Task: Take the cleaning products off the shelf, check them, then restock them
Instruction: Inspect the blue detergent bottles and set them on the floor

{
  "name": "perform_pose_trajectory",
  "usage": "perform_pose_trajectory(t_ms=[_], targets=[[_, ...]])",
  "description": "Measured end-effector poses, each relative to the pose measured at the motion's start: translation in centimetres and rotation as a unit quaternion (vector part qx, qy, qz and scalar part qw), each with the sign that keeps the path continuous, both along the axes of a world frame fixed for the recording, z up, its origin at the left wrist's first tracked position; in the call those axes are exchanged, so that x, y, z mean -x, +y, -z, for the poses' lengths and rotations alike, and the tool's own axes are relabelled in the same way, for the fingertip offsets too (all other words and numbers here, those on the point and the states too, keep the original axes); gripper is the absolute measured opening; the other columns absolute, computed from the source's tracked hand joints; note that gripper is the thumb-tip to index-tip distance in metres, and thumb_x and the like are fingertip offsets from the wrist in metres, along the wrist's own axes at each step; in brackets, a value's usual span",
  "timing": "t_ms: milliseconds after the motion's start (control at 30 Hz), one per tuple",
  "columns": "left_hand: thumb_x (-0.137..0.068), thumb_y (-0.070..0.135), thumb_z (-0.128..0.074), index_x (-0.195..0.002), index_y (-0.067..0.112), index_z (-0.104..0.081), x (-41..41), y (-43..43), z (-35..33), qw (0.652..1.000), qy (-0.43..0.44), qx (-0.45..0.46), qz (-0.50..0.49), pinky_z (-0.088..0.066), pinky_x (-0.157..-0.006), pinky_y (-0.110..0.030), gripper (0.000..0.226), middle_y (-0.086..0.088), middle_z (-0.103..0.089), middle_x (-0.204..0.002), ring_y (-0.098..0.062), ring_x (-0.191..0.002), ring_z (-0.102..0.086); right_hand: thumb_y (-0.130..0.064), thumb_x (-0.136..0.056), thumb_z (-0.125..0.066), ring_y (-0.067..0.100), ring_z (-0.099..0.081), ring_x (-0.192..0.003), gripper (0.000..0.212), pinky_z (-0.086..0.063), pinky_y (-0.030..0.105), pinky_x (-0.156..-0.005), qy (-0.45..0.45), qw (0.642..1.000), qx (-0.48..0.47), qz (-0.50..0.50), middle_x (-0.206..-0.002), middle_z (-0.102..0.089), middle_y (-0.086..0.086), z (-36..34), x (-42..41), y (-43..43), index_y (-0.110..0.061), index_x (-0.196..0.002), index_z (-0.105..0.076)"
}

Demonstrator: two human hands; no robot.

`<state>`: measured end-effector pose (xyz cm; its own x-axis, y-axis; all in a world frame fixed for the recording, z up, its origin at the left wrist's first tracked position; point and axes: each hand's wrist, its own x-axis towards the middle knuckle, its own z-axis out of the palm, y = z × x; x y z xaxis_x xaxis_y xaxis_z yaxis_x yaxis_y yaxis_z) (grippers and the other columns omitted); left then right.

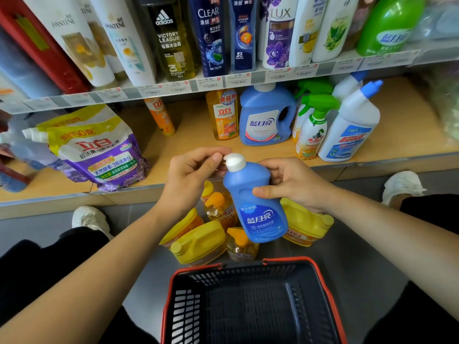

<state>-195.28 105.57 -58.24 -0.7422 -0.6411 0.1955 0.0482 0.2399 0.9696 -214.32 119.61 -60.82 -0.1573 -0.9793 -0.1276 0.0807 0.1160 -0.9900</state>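
Shelf (pixel 173 155) behind; right hand (pixel 295 184) grips the blue bottle (pixel 255 207) mid-frame, neck tilted upper-left, where left hand (pixel 191 175) pinches its white cap (pixel 234 162).

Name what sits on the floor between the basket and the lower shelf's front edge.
Head view: a cluster of yellow jugs and orange-capped bottles stands there, partly behind the held blue bottle.
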Motion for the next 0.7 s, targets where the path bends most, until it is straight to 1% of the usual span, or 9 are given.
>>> perform_pose_trajectory(t_ms=[67,167,300,367,433,500,567,633,700], targets=[[-0.102,0.005,-0.052,-0.122,0.014,-0.067,0.0,-0.1,0.3,1.000,-0.002,-0.022,-0.017,-0.058,-0.075,-0.021,0.026,0.006,-0.077,-0.091,-0.010,-0.084,-0.071,-0.017,-0.074,-0.080,0.022,-0.073,-0.100,0.042,-0.058,0.028,-0.078,-0.001,1.000,-0.003,0.016,-0.107,-0.076,0.006,0.1,-0.1,0.1,-0.013,-0.114,-0.068],[-0.103,0.009,-0.053,-0.129,0.012,-0.065,-0.1,0.1,1.0,0.996,-0.053,-0.064,-0.005,-0.058,-0.076,-0.025,0.028,0.000,-0.078,-0.101,-0.015,-0.091,-0.074,-0.020,-0.073,-0.080,0.024,-0.072,-0.103,0.047,-0.059,0.035,-0.083,0.000,0.998,0.002,0.058,-0.109,-0.076,0.008,-0.1,-0.2,0.0,-0.011,-0.117,-0.067],[-0.098,0.026,-0.061,-0.128,0.016,-0.065,-0.3,0.8,3.0,0.973,-0.161,-0.140,0.089,-0.054,-0.090,-0.033,0.033,0.003,-0.075,-0.113,-0.013,-0.104,-0.069,-0.020,-0.072,-0.078,0.028,-0.071,-0.105,0.049,-0.059,0.043,-0.088,-0.039,0.993,0.019,0.110,-0.112,-0.074,0.012,-1.0,0.0,-0.2,-0.010,-0.118,-0.065],[-0.091,0.026,-0.072,-0.127,0.015,-0.065,-0.4,1.6,4.2,0.962,-0.183,-0.142,0.146,-0.053,-0.096,-0.030,0.037,0.002,-0.073,-0.121,-0.015,-0.112,-0.068,-0.019,-0.074,-0.076,0.030,-0.070,-0.108,0.051,-0.058,0.046,-0.089,-0.074,0.988,0.025,0.131,-0.115,-0.072,0.016,-1.5,0.0,-0.2,-0.005,-0.121,-0.063],[-0.083,0.023,-0.079,-0.125,0.013,-0.065,-0.4,2.2,5.0,0.964,-0.193,-0.107,0.151,-0.055,-0.091,-0.025,0.046,0.002,-0.074,-0.119,-0.014,-0.111,-0.069,-0.018,-0.076,-0.073,0.028,-0.069,-0.109,0.052,-0.059,0.044,-0.089,-0.106,0.983,0.032,0.149,-0.117,-0.071,0.016,-2.0,0.1,-0.4,-0.002,-0.125,-0.060],[-0.078,0.021,-0.084,-0.121,0.011,-0.066,-0.3,2.4,5.4,0.971,-0.166,-0.118,0.125,-0.057,-0.086,-0.024,0.048,0.000,-0.075,-0.115,-0.015,-0.107,-0.071,-0.018,-0.079,-0.070,0.026,-0.068,-0.109,0.052,-0.058,0.043,-0.088,-0.129,0.978,0.037,0.162,-0.117,-0.070,0.015,-2.4,0.2,-0.6,0.000,-0.126,-0.059],[-0.076,0.023,-0.089,-0.119,0.008,-0.067,-0.2,2.2,5.4,0.978,-0.116,-0.148,0.091,-0.060,-0.085,-0.032,0.051,-0.007,-0.075,-0.113,-0.023,-0.106,-0.072,-0.021,-0.081,-0.069,0.024,-0.069,-0.109,0.046,-0.059,0.043,-0.087,-0.133,0.974,0.037,0.177,-0.115,-0.071,0.013,-2.7,0.6,-0.7,-0.003,-0.123,-0.061],[-0.070,0.028,-0.088,-0.118,0.004,-0.065,0.0,1.6,5.0,0.983,-0.065,-0.167,0.044,-0.060,-0.086,-0.040,0.059,-0.014,-0.073,-0.114,-0.030,-0.107,-0.070,-0.024,-0.084,-0.069,0.024,-0.071,-0.106,0.041,-0.060,0.044,-0.086,-0.094,0.976,0.018,0.197,-0.115,-0.072,0.013,-3.0,1.3,-0.7,-0.006,-0.121,-0.063],[-0.067,0.028,-0.087,-0.119,0.003,-0.061,0.2,0.6,4.0,0.984,-0.019,-0.177,-0.007,-0.059,-0.087,-0.044,0.064,-0.016,-0.070,-0.115,-0.033,-0.108,-0.069,-0.028,-0.089,-0.070,0.026,-0.074,-0.095,0.033,-0.062,0.043,-0.082,-0.020,0.975,-0.030,0.220,-0.110,-0.073,0.016,-3.1,2.1,-0.5,-0.009,-0.116,-0.067]])
